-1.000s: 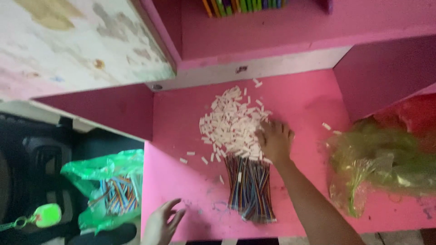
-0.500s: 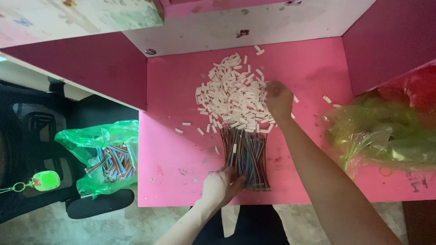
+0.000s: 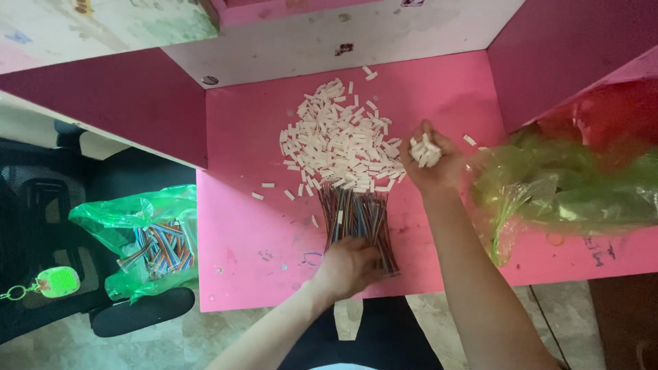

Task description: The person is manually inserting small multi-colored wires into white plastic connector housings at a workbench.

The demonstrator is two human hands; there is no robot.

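Right hand (image 3: 430, 159) cups white connectors (image 3: 425, 151), I judge spill-prone; left hand (image 3: 346, 267) presses wire bundle (image 3: 356, 219), may scatter nearby pile (image 3: 339, 140).

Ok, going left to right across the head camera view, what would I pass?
Green keychain tag → green bag of coloured wires → left hand on the wire bundle → right hand holding white pieces → crumpled green bag.

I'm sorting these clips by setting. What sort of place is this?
Probably a small assembly workstation, perhaps home piecework: a pink partitioned desk holds a heap of small white connector pieces and a bundle of coloured wires, and a green bag of more wires lies on a chair.
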